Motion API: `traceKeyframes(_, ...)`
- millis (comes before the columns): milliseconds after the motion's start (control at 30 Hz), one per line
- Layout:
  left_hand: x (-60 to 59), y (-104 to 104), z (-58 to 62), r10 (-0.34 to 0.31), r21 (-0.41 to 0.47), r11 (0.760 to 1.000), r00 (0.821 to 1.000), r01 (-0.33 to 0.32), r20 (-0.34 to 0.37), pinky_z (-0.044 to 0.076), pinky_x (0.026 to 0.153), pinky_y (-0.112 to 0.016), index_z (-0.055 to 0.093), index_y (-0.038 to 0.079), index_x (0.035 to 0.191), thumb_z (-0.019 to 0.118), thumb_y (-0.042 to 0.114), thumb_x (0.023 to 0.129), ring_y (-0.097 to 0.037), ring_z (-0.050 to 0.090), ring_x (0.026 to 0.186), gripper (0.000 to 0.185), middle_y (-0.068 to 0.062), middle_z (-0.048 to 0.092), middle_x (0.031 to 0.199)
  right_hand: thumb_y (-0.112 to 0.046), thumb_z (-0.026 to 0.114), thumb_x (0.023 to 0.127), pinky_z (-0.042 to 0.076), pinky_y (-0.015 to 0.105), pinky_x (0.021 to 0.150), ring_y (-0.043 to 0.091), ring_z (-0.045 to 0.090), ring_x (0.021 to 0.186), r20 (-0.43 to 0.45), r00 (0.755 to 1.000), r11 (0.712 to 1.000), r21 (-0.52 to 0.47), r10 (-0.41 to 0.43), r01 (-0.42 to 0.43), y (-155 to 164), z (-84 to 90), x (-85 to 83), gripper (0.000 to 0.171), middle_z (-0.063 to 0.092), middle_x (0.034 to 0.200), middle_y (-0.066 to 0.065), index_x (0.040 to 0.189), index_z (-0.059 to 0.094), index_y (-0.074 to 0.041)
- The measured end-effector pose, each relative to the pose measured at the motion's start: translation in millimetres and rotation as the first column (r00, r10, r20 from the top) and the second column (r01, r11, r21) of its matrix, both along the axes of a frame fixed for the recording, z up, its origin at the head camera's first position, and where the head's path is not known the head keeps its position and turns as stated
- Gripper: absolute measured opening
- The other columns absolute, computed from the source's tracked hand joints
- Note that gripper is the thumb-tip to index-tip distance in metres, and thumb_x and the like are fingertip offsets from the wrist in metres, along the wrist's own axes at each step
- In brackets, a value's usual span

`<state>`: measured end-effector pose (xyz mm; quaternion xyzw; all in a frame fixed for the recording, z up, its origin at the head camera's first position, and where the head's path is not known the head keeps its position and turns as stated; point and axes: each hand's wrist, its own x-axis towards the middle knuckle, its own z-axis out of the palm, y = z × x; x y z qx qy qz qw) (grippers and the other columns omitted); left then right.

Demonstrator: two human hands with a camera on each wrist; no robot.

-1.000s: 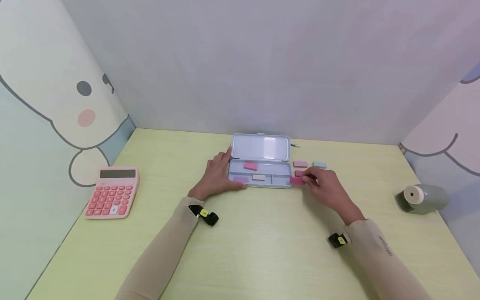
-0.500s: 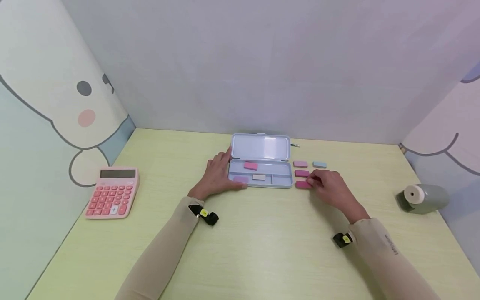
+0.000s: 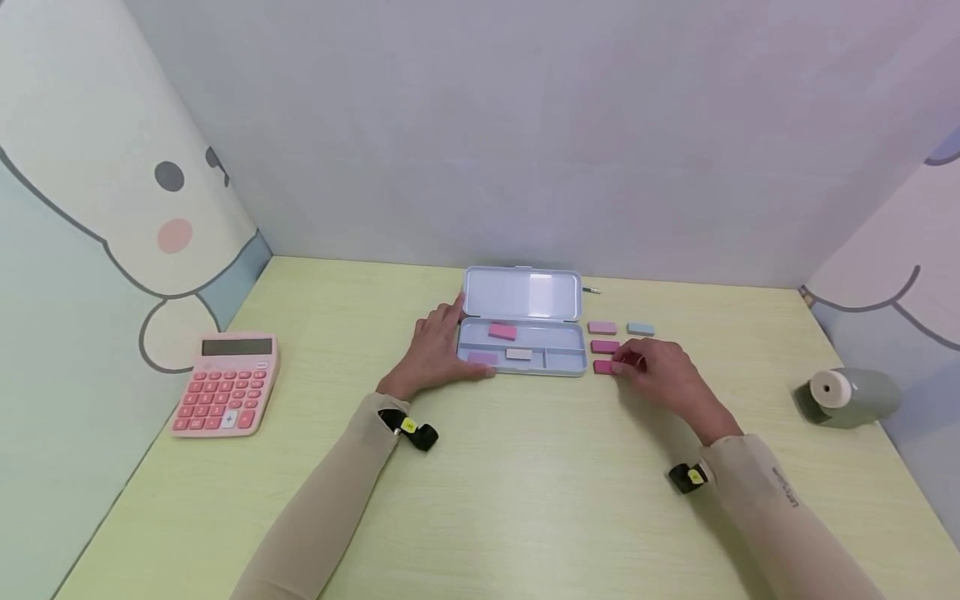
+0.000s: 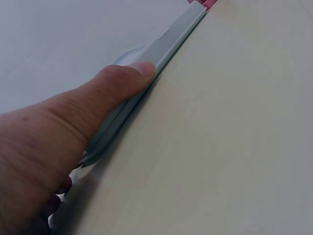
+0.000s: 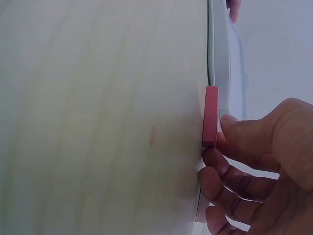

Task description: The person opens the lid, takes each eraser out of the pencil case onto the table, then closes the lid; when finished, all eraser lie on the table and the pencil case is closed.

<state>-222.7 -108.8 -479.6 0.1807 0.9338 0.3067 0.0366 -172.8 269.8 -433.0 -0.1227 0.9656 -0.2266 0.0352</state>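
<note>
A light-blue pencil case (image 3: 525,372) lies open at the middle of the desk, its lid (image 3: 521,293) standing up at the back. Inside lie a pink eraser (image 3: 502,331), a purple one (image 3: 482,358) and a pale grey one (image 3: 518,354). My left hand (image 3: 435,346) grips the case's left end, with the thumb (image 4: 122,81) along its front wall (image 4: 171,39). My right hand (image 3: 622,362) pinches the right end of a dark pink eraser (image 3: 602,367) lying on the desk just right of the case. In the right wrist view, thumb and fingers (image 5: 220,137) touch this eraser (image 5: 211,115).
Three more erasers lie right of the case: magenta (image 3: 604,346), lilac (image 3: 602,327), light blue (image 3: 640,328). A pink calculator (image 3: 225,383) sits at the left, a grey pencil sharpener (image 3: 851,396) at the right. A pen tip (image 3: 592,291) shows behind the lid. Partition walls enclose the desk.
My right hand carried the dark pink eraser from the case's right end to the desk, setting it in front of the magenta one. The left hand stayed still.
</note>
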Motion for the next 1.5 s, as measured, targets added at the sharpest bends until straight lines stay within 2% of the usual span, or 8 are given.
traceKeyframes(167, -0.4, 0, 0.4, -0.005, -0.004, 1.0, 1.0, 0.005, -0.005, 0.028, 0.124, -0.054, 0.004, 0.018, 0.175, 0.091, 0.066, 0.07, -0.036, 0.042, 0.145, 0.145, -0.017, 0.044, 0.159, -0.016, 0.083, 0.093, 0.047, 0.036, 0.075, 0.022, 0.058, 0.081, -0.023, 1.0, 1.0, -0.012, 0.014, -0.015, -1, -1.1, 1.3, 0.02, 0.071, 0.087, 0.008, 0.106, 0.079, 0.0)
traceKeyframes(400, -1.0, 0, 0.6, -0.007, -0.012, 1.0, 1.0, 0.007, -0.011, 0.029, 0.124, -0.054, 0.003, 0.018, 0.175, 0.091, 0.066, 0.07, -0.036, 0.044, 0.144, 0.145, -0.017, 0.045, 0.158, -0.017, 0.08, 0.097, 0.046, 0.034, 0.075, 0.023, 0.057, 0.082, -0.004, 1.0, 1.0, -0.015, -0.015, 0.015, -2, -0.5, 1.1, 0.019, 0.071, 0.09, 0.009, 0.11, 0.078, -0.003)
traceKeyframes(667, -1.4, -1, -0.1, -0.005, -0.02, 1.0, 1.0, 0.005, -0.015, 0.028, 0.125, -0.055, 0.004, 0.017, 0.175, 0.091, 0.066, 0.07, -0.037, 0.044, 0.145, 0.144, -0.017, 0.046, 0.157, -0.014, 0.079, 0.097, 0.047, 0.033, 0.077, 0.022, 0.06, 0.086, -0.044, 0.999, 0.993, -0.111, -0.03, 0.025, -19, 1.8, -4.6, 0.011, 0.077, 0.096, 0.009, 0.106, 0.079, -0.007)
traceKeyframes(867, -1.9, -2, -1.7, -0.008, -0.017, 1.0, 1.0, 0.008, -0.021, 0.028, 0.125, -0.056, 0.004, 0.017, 0.175, 0.091, 0.066, 0.071, -0.037, 0.044, 0.144, 0.145, -0.017, 0.046, 0.157, -0.01, 0.076, 0.097, 0.045, 0.031, 0.074, 0.022, 0.058, 0.081, -0.067, 0.998, 0.988, -0.152, 0.016, -0.026, -45, 3.9, -11.0, 0.011, 0.071, 0.089, 0.01, 0.107, 0.078, -0.006)
traceKeyframes(1100, -1.6, -2, -3.1, -0.012, -0.023, 1.0, 0.999, 0.011, -0.034, 0.03, 0.124, -0.056, 0.002, 0.017, 0.175, 0.09, 0.067, 0.071, -0.037, 0.045, 0.142, 0.145, -0.017, 0.047, 0.156, -0.01, 0.076, 0.098, 0.049, 0.035, 0.08, 0.024, 0.063, 0.088, -0.044, 0.997, 0.989, -0.132, 0.061, -0.066, -75, 5.2, -14.4, 0.011, 0.075, 0.097, 0.011, 0.107, 0.081, -0.007)
traceKeyframes(1500, -1.9, 0, -1.5, -0.014, -0.021, 1.0, 0.999, 0.013, -0.036, 0.03, 0.123, -0.056, 0.002, 0.017, 0.175, 0.09, 0.066, 0.071, -0.035, 0.046, 0.141, 0.145, -0.016, 0.048, 0.155, -0.011, 0.079, 0.096, 0.051, 0.037, 0.084, 0.024, 0.063, 0.092, -0.018, 0.993, 0.983, -0.143, 0.114, -0.115, -104, 3.9, -19.6, 0.011, 0.075, 0.1, 0.008, 0.107, 0.082, -0.01)
